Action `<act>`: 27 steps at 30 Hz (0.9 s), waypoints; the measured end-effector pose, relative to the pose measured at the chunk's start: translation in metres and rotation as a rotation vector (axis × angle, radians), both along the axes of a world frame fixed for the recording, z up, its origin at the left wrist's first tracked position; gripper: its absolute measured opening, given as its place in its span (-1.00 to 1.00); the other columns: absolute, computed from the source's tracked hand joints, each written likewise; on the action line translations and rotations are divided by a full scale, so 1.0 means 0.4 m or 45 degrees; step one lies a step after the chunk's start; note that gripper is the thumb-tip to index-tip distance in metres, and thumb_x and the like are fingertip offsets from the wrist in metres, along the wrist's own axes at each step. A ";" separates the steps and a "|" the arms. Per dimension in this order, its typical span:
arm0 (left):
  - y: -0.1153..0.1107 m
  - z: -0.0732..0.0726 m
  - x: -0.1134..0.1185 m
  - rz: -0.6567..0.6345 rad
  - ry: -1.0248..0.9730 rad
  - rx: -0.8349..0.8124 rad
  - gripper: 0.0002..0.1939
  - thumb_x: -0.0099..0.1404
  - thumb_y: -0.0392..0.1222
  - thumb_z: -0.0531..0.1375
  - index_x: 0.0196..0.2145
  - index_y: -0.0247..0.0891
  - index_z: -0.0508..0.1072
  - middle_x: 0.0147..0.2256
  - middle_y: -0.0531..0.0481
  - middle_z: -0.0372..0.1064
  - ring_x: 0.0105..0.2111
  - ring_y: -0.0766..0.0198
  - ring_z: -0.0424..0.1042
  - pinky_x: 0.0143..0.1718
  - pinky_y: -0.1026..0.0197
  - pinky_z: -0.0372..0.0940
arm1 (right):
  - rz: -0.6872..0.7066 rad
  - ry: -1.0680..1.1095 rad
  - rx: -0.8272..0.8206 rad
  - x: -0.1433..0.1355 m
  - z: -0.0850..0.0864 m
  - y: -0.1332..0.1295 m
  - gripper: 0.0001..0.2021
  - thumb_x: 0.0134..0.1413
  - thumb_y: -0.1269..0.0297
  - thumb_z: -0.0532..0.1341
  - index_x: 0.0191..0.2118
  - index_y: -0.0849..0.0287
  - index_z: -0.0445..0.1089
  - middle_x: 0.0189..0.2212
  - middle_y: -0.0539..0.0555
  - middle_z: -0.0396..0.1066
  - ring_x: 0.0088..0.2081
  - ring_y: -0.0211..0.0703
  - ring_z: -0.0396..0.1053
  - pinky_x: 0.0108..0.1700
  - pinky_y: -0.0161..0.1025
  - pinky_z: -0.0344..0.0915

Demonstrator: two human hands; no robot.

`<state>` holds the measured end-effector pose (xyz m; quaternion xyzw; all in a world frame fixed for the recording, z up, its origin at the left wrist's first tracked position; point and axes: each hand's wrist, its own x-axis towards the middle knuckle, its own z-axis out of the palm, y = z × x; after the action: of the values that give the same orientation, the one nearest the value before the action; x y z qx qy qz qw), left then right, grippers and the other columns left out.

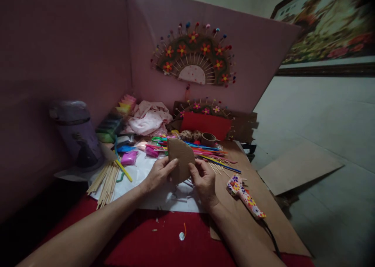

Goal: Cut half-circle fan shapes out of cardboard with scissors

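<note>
A half-round piece of brown cardboard [182, 157] is held up over the table's middle, its straight edge on the left and its curve to the right. My left hand [159, 175] pinches it at the lower left, thumb on the front face. On the other side, my right hand [203, 181] grips the curved edge between thumb and fingers. The fingers behind the cardboard are partly hidden. Beneath lies white paper [140, 196] with small scraps on it. A floral-patterned hot glue gun [245, 194] rests on a cardboard sheet [234, 216] to the right.
Wooden sticks [107, 183] and a purple flask [77, 136] stand left. Pipe cleaners [211, 152], clay packets [129, 157], twine balls [186, 135] and a red sheet [205, 125] lie behind. A decorated fan [191, 58] hangs on the pink panel. The glue gun's cord [272, 237] trails forward.
</note>
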<state>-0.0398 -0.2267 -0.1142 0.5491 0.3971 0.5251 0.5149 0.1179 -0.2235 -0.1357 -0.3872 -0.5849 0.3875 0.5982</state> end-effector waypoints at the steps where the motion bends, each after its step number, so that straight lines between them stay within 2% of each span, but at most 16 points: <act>1: 0.000 0.001 0.000 -0.002 -0.005 -0.021 -0.56 0.11 0.17 0.21 -0.38 -0.34 0.41 -0.57 0.08 0.24 -0.63 0.39 0.18 -0.64 0.32 0.08 | 0.011 0.011 -0.026 -0.001 0.001 0.001 -0.73 0.05 0.06 0.23 -0.24 0.16 0.39 -0.41 0.02 0.43 -0.47 -0.25 0.32 -0.49 -0.34 0.23; 6: 0.005 0.000 -0.006 0.055 -0.027 -0.084 -0.51 0.12 0.24 0.17 -0.38 -0.33 0.43 -0.53 0.02 0.32 -0.58 0.32 0.28 -0.62 0.31 0.13 | 0.076 0.139 -0.098 -0.010 0.007 -0.001 -0.73 0.00 0.05 0.26 -0.30 0.17 0.37 -0.46 -0.01 0.39 -0.50 -0.29 0.27 -0.49 -0.36 0.22; 9: 0.010 -0.005 -0.011 0.056 0.003 -0.065 -0.45 0.15 0.29 0.09 -0.42 -0.34 0.42 -0.60 0.02 0.30 -0.63 0.32 0.26 -0.63 0.29 0.14 | 0.055 0.204 -0.128 -0.011 0.009 -0.006 -0.74 0.01 0.07 0.26 -0.31 0.17 0.36 -0.53 -0.06 0.31 -0.59 -0.36 0.15 -0.57 -0.39 0.13; 12: 0.008 -0.006 -0.009 0.015 -0.039 -0.010 -0.55 0.14 0.19 0.18 -0.33 -0.32 0.42 -0.53 0.03 0.34 -0.58 0.33 0.28 -0.58 0.31 0.18 | 0.048 0.180 -0.129 -0.009 0.007 -0.009 -0.76 0.04 0.09 0.25 -0.31 0.17 0.35 -0.57 -0.10 0.25 -0.65 -0.41 0.04 -0.64 -0.40 0.02; 14: 0.004 -0.004 -0.005 -0.013 -0.080 0.004 -0.59 0.15 0.09 0.23 -0.21 -0.30 0.42 -0.38 -0.01 0.39 -0.43 0.28 0.35 -0.45 0.30 0.25 | 0.058 0.133 -0.112 -0.008 0.004 -0.009 -0.77 0.06 0.11 0.25 -0.30 0.18 0.35 -0.56 -0.10 0.25 -0.66 -0.42 0.03 -0.64 -0.40 0.02; 16: 0.000 -0.001 -0.002 -0.028 -0.061 -0.013 -0.59 0.18 0.08 0.20 -0.15 -0.30 0.40 -0.29 -0.05 0.40 -0.32 0.23 0.36 -0.39 0.29 0.26 | 0.064 0.102 -0.095 -0.007 0.001 -0.009 -0.78 0.08 0.12 0.24 -0.29 0.18 0.36 -0.56 -0.10 0.25 -0.66 -0.42 0.05 -0.64 -0.40 0.04; 22: -0.002 0.004 -0.008 -0.017 0.098 0.009 -0.54 0.22 0.13 0.13 -0.14 -0.33 0.39 -0.27 -0.08 0.41 -0.30 0.19 0.33 -0.34 0.25 0.27 | 0.059 0.079 -0.109 -0.010 -0.002 -0.009 -0.77 0.09 0.11 0.23 -0.29 0.18 0.35 -0.57 -0.10 0.25 -0.66 -0.41 0.10 -0.64 -0.40 0.07; 27: -0.006 0.001 -0.007 0.030 0.084 0.048 -0.57 0.25 0.13 0.09 -0.17 -0.31 0.39 -0.29 -0.06 0.41 -0.30 0.19 0.35 -0.30 0.22 0.28 | 0.108 0.101 -0.129 -0.014 0.005 -0.014 -0.71 0.06 0.07 0.25 -0.24 0.20 0.32 -0.56 -0.09 0.30 -0.67 -0.43 0.08 -0.68 -0.43 0.05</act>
<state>-0.0425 -0.2289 -0.1137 0.5710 0.4102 0.5201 0.4849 0.1123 -0.2290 -0.1338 -0.3761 -0.5562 0.4565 0.5837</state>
